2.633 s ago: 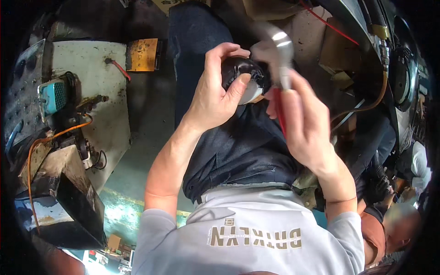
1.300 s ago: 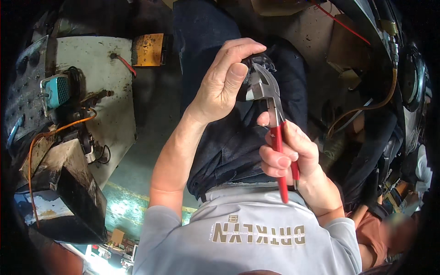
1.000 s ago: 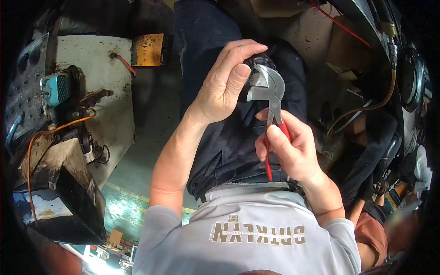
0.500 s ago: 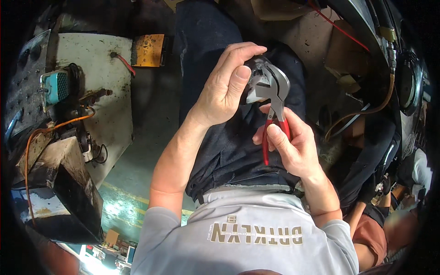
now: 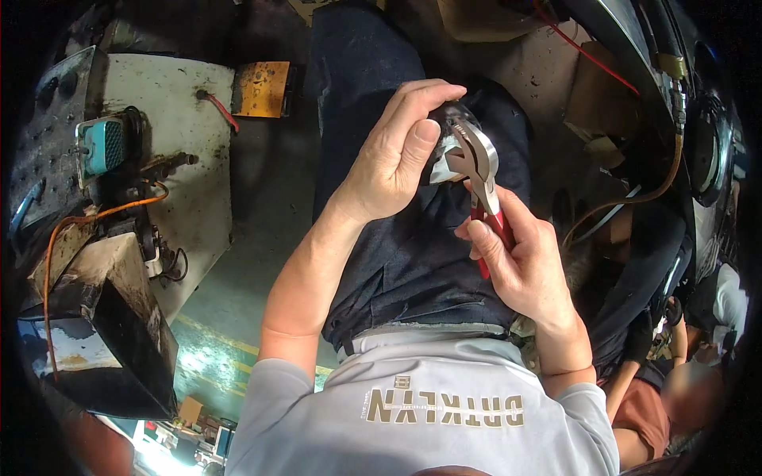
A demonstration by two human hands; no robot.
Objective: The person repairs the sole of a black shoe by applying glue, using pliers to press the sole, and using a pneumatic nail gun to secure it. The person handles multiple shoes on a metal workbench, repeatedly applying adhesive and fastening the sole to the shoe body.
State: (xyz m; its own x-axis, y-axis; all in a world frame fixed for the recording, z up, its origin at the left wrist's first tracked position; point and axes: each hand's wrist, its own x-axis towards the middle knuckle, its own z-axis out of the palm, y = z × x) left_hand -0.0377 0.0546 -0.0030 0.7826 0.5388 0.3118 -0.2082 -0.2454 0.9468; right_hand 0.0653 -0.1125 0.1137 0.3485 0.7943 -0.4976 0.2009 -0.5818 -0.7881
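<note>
My right hand [image 5: 524, 258] is closed round the red grips of water pump pliers [image 5: 482, 164], whose steel jaws point away from me over my lap. Against those jaws sits a shiny, dark piece [image 5: 441, 170], apparently metal, with pale reflections on it; its full shape is hidden. My left hand [image 5: 390, 163] cups this piece from the left, thumb and fingers bent along its side. Whether the jaws bite on its edge or only rest against it, I cannot tell. Dark trousers [image 5: 381, 270] lie beneath both hands.
A stained pale tabletop or panel [image 5: 178, 103] stands left, with a teal foot pedal [image 5: 103, 148] and an orange cable [image 5: 119, 210] beside it. An orange block [image 5: 262, 89] lies beyond. Right, a hose [image 5: 671, 170] hangs by machinery; another person [image 5: 639, 404] is at lower right.
The pliers have tilted and shifted slightly, with their handles swinging right and looking closer together. My right hand moved a little to the right. My left hand still holds the shiny piece.
</note>
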